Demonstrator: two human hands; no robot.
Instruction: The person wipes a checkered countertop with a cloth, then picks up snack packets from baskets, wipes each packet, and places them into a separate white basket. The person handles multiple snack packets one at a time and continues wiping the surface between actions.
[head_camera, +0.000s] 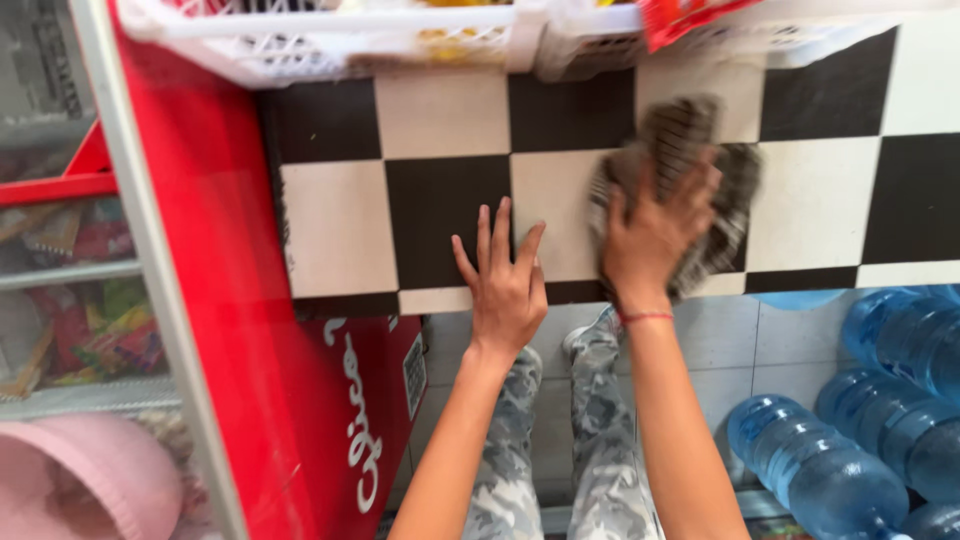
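Blurred cloth, cropped baskets and bottles

The grey cloth (680, 170) is smeared by motion and partly covered by the right hand (655, 235); white baskets (330, 40) and blue water bottles (850, 470) are cut by the edges.

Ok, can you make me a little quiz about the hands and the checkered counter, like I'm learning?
1. True or false: the right hand presses a grey-brown striped cloth on the black-and-white checkered counter top.
2. How does the left hand lie? A) flat, fingers spread, holding nothing B) closed round a bottle C) inside a basket
3. Fill in: the big clear blue plastic water bottles lie on the floor to the ____ of the person's camouflage-patterned trouser legs.

Key: 1 true. 2 A. 3 right.
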